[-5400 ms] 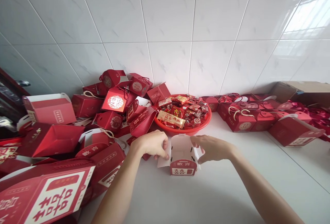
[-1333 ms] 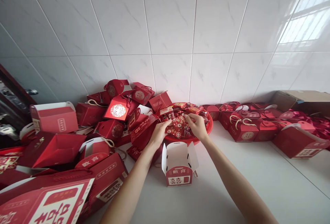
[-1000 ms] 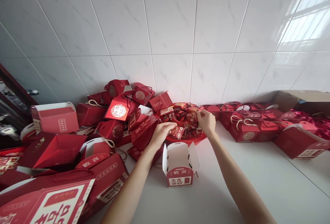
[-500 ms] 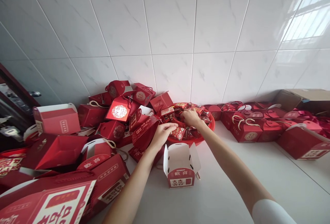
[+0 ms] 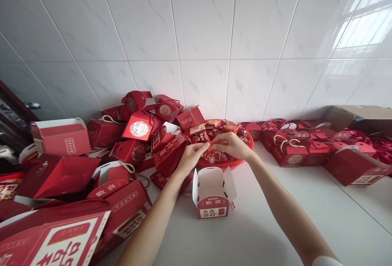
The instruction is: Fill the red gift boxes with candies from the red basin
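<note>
Both hands meet above a red basin (image 5: 251,148) heaped with red-wrapped sweets (image 5: 225,158). My left hand (image 5: 193,155) is closed in a pinch on the basin's left side, its fingertips against a small red-wrapped sweet (image 5: 211,145). My right hand (image 5: 234,145) reaches in from the right, fingers bent and pinching at the same sweet, which is mostly hidden by the fingers. Just in front of the basin stands an open red gift box (image 5: 213,213) with its white inside showing and its flaps spread; neither hand touches it.
A jumbled pile of red gift boxes (image 5: 69,176) fills the left side. Closed red boxes with rope handles (image 5: 289,151) stand in rows at the right, before a cardboard carton (image 5: 358,115). A tiled wall (image 5: 202,82) rises behind the white table (image 5: 254,217).
My right hand has drawn back out of the sweets toward my left hand, and their fingertips now meet. My left hand has hardly moved. The view has shifted slightly.
</note>
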A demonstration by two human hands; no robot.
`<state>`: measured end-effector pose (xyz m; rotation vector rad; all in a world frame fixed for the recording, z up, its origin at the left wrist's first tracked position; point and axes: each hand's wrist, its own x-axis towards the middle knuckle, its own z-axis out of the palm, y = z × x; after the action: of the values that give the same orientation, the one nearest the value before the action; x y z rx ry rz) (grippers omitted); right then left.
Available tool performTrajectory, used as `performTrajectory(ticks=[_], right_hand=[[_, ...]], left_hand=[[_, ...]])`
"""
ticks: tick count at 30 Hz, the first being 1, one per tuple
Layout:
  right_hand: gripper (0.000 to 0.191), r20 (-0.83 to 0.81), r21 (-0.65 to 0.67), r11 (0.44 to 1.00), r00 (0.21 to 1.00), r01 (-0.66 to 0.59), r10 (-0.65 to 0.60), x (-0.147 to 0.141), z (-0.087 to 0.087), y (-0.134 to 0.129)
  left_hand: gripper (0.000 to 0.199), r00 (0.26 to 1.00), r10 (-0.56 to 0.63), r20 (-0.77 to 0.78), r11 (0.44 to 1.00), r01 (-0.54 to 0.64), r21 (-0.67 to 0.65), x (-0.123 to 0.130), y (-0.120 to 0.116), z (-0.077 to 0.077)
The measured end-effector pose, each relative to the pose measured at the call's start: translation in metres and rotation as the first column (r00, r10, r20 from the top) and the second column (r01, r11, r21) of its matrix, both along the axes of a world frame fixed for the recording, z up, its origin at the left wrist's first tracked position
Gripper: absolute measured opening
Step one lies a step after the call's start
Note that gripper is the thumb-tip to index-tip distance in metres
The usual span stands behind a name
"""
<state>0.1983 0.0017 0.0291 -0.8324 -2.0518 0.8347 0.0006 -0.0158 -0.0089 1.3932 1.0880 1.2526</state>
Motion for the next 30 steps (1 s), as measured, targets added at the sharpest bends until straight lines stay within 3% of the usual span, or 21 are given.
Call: performTrajectory(ticks=[5, 9, 11, 14, 17, 21, 26, 30], right_hand=[[0.023, -0.06, -0.021, 0.997, 0.995, 0.08, -0.081, -0.008, -0.007, -0.003], [0.022, -0.123, -0.016, 0.99, 0.982, 0.141, -0.142, 0.016, -0.003, 0.003], [0.013, -0.032, 0.041, 0.962, 0.963, 0.27, -0.269, 0.035, 0.0, 0.005], [0.012, 0.338, 0.116, 0.922, 0.858, 0.369, -0.386, 0.059, -0.001, 0.005], [0.021, 0.572, 0.129, 0.935, 0.745, 0.331, -0.343, 0.068, -0.007, 0.004], [0.035, 0.629, 0.152, 0.935, 0.698, 0.321, -0.342, 0.063, -0.012, 0.004], [0.051, 0.711, 0.123, 0.958, 0.651, 0.259, -0.267, 0.054, -0.006, 0.013], [0.05, 0.752, 0.101, 0.97, 0.621, 0.223, -0.221, 0.048, -0.002, 0.02]], left_hand=[[0.041, 0.996, -0.068, -0.053, 0.996, 0.071, 0.059, 0.0, -0.006, 0.008], [0.043, 0.996, -0.034, -0.078, 0.997, 0.039, 0.06, -0.001, -0.003, 0.004], [0.044, 0.997, -0.014, -0.079, 0.998, 0.018, 0.058, -0.002, -0.001, 0.0], [0.043, 0.997, -0.006, -0.073, 0.998, 0.01, 0.059, -0.003, 0.002, -0.003], [0.04, 0.997, -0.009, -0.083, 0.998, 0.014, 0.063, -0.002, 0.002, -0.003], [0.038, 0.995, -0.01, -0.1, 0.998, 0.016, 0.063, -0.001, -0.001, 0.0], [0.037, 0.997, -0.015, -0.07, 0.999, 0.018, 0.04, -0.001, -0.002, 0.001], [0.037, 0.997, -0.021, -0.078, 0.999, 0.024, 0.043, -0.002, -0.001, 0.0]])
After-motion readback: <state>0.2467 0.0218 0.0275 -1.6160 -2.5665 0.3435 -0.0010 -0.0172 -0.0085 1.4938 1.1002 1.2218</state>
